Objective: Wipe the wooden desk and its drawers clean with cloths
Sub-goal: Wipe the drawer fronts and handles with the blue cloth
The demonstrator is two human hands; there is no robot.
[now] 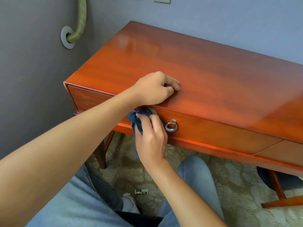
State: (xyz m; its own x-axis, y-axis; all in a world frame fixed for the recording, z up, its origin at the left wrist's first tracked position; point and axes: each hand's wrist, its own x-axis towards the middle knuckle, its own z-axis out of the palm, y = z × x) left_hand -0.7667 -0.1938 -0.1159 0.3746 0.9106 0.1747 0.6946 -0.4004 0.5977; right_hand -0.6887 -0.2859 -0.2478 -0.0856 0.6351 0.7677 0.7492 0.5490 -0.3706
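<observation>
The reddish wooden desk [205,66] fills the upper right, its glossy top bare. My left hand [155,89] rests on the top near the front edge, fingers curled under and holding nothing I can see. Just below it, my right hand [150,136] grips a bunched dark blue cloth [136,123] against the upper left part of a drawer front [213,130]. A silver ring pull [171,126] hangs on that drawer, right of my fingers. A second drawer front [88,99] lies to the left, partly behind my left forearm.
A grey wall with a green hose [80,22] entering a round wall plate stands left of the desk. Patterned carpet [229,177] lies below, with a scrap of litter [141,191]. My knees in jeans sit under the desk edge. A desk leg [100,154] and a crossbar [282,202] are near them.
</observation>
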